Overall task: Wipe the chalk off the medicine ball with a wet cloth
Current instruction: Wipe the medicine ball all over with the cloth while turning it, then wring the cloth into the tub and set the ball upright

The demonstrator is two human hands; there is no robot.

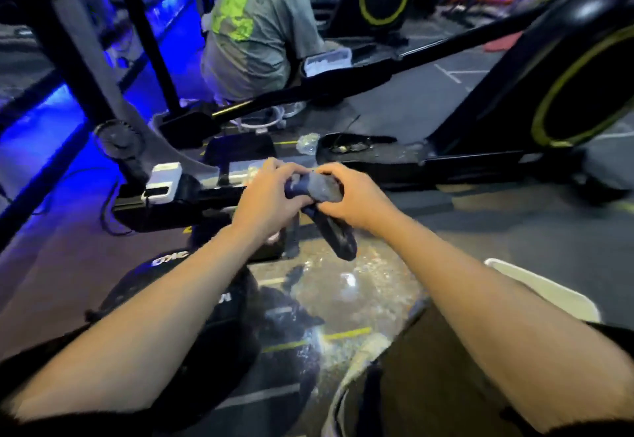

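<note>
Both hands meet at the centre of the view, gripping a dark blue cloth (317, 189) between them: the left hand (266, 196) curls its fingers over one bunched end, the right hand (350, 198) closes round the other, and a twisted tail of the cloth hangs down from the grip toward 6 o'clock. A black medicine ball (192, 326) with white lettering sits on the floor at 7 o'clock, partly hidden beneath the left forearm and well apart from the cloth. Wet, glistening floor (360, 292) spreads just below the hands. A white container (545, 290) shows at 4 o'clock beside the right forearm. Black exercise machines with yellow-green rings (576, 93) stand from 1 to 3 o'clock, and a seated person in a grey shirt (254, 24) faces away at 12 o'clock. Blue light glows along the floor at 9 to 10 o'clock.
</note>
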